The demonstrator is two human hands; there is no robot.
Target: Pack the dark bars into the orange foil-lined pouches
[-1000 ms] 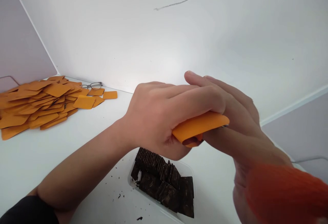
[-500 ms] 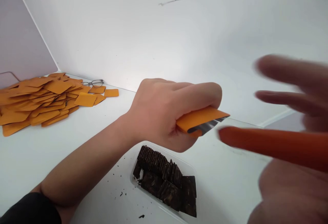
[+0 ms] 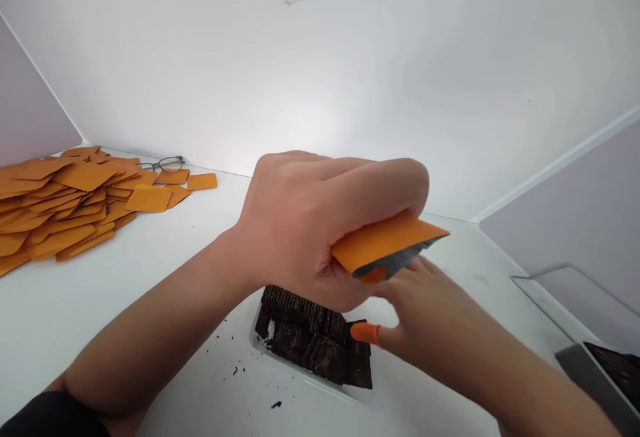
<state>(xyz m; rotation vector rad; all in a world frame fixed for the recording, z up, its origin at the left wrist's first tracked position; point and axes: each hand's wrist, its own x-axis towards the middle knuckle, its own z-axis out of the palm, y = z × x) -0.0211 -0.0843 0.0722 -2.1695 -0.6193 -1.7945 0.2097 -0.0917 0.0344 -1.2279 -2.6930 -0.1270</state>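
Note:
An orange packet (image 3: 387,240) with a silvery inside and an open end is gripped in my left hand (image 3: 310,217), which is raised above the table. Below it sits a clear plastic tub (image 3: 310,378) full of thin dark brown squares (image 3: 327,357). My right hand (image 3: 405,317) reaches over the right side of the tub, partly behind the packet. An orange finger cover (image 3: 365,332) on its thumb is at the squares; its other fingers are mostly hidden, so what it holds cannot be made out.
A large pile of orange packets (image 3: 75,203) lies at the left, with glasses (image 3: 170,164) behind it. Dark crumbs (image 3: 235,371) dot the table (image 3: 190,330). At the lower right, a grey container (image 3: 595,383) holds dark pieces. White walls rise behind.
My right hand has moved from the right edge, near the packet's opening, down and left to the tub. My left hand still holds the packet. The view has shifted right.

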